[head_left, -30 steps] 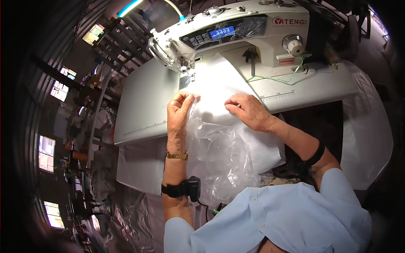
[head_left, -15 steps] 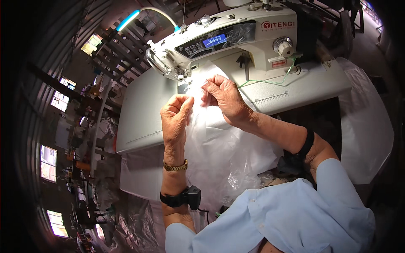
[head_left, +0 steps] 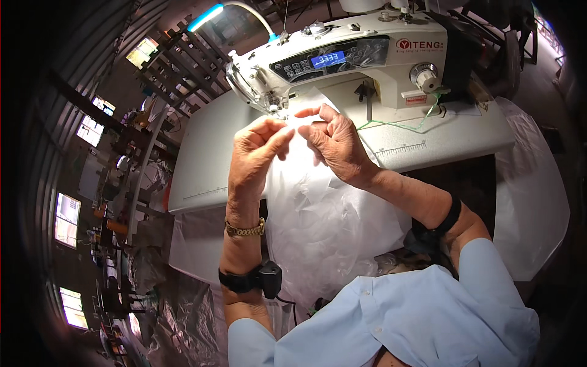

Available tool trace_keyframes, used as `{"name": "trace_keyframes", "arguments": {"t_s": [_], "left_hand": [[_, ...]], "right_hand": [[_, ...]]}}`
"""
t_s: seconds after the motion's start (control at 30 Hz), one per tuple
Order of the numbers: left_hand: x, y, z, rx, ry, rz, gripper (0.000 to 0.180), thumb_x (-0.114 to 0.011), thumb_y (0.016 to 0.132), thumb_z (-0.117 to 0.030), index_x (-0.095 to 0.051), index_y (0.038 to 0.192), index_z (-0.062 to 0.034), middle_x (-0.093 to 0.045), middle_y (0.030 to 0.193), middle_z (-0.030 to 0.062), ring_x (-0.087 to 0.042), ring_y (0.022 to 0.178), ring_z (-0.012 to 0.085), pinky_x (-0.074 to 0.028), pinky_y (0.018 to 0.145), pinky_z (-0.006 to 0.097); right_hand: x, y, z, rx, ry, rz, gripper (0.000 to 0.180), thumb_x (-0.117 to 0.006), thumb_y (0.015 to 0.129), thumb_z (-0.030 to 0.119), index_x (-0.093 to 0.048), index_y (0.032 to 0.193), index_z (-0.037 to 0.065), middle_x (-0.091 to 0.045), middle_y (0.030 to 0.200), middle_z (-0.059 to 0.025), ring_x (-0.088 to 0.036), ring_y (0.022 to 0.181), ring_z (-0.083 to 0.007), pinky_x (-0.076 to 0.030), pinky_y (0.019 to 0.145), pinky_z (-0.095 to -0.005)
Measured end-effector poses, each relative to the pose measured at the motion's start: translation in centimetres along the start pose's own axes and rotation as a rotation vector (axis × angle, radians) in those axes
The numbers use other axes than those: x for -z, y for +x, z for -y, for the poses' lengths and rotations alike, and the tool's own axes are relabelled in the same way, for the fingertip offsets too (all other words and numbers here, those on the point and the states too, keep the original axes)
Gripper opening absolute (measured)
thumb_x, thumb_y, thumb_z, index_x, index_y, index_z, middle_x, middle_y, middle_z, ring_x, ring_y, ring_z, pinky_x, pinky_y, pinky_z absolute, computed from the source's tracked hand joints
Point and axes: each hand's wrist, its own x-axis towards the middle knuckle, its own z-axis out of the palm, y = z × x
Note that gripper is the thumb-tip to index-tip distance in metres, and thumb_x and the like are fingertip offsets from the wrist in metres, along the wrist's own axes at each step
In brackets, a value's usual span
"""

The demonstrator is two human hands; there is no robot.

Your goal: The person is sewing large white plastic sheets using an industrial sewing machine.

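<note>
The white sheet [head_left: 330, 214] could skew if tugged unevenly, and fingertips this near the needle end of the sewing machine [head_left: 367, 58] risk a prick should it run. The sheet drapes over the near edge of the desk [head_left: 208, 147]. The left hand [head_left: 258, 145] points far, thumb and forefinger close together; the right hand [head_left: 335, 145] slants leftward, forefinger arched off its thumb. Whether either pinches anything cannot be told.

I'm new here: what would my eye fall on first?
Probably the white sewing machine across the top, with a lit lamp above its left end. Next come the person's left hand and right hand, close together near that end, over a white sheet draping off the front of the table. Lower, a gold band circles the left wrist.
</note>
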Motion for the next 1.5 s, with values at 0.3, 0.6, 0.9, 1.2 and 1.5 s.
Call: {"name": "trace_keyframes", "arguments": {"t_s": [0.3,0.6,0.9,1.2,1.5], "left_hand": [[0.8,1.0,1.9,-0.079,-0.099,-0.319,0.034,-0.065,0.095,-0.031,-0.059,0.113,-0.0033,-0.067,0.105,0.0085,-0.061,0.093,0.0120,-0.047,0.082,0.026],[1.1,2.2,3.6,0.033,-0.106,-0.064,0.016,-0.073,0.087,-0.010,-0.067,0.098,-0.0003,-0.062,0.073,-0.0011,-0.052,0.060,0.0048,-0.040,0.055,0.018],[-0.3,2.9,4.8,0.004,-0.172,-0.076,0.010,-0.066,0.093,-0.013,-0.062,0.095,-0.0043,-0.064,0.077,0.0021,-0.043,0.049,0.0000,-0.036,0.045,0.016],[-0.2,2.3,5.0,-0.052,-0.179,-0.231,0.014,-0.069,0.088,-0.002,-0.059,0.096,-0.0021,-0.068,0.089,0.0056,-0.048,0.052,0.0008,-0.041,0.045,0.017],[-0.8,1.2,3.6,-0.128,0.071,-0.329,0.030,-0.070,0.087,-0.004,-0.061,0.116,-0.0020,-0.067,0.110,0.0062,-0.056,0.064,0.0014,-0.044,0.048,0.017]], "right_hand": [[1.2,-0.4,-0.7,-0.053,-0.091,-0.096,0.022,-0.057,0.100,0.021,-0.061,0.093,0.001,-0.049,0.062,0.0050,-0.043,0.054,-0.0015,-0.043,0.048,-0.0212],[2.1,0.4,-2.5,0.105,-0.409,-0.181,0.030,-0.060,0.097,0.016,-0.056,0.122,-0.002,-0.048,0.061,0.0006,-0.044,0.062,-0.0055,-0.043,0.062,-0.0239],[8.6,6.5,-8.4,-0.221,-0.919,-0.332,0.054,-0.072,0.082,0.034,-0.057,0.117,-0.005,-0.067,0.107,-0.0180,-0.064,0.093,-0.0242,-0.051,0.082,-0.0355],[5.2,4.5,-6.9,-0.398,0.018,0.133,0.021,-0.055,0.097,0.014,-0.069,0.092,0.000,-0.068,0.091,0.0004,-0.058,0.084,-0.0047,-0.046,0.079,-0.0234],[3.7,2.3,-4.3,-0.387,0.207,0.210,0.023,-0.051,0.101,0.017,-0.068,0.104,0.001,-0.068,0.098,-0.0010,-0.059,0.086,-0.0053,-0.048,0.079,-0.0242]]}}
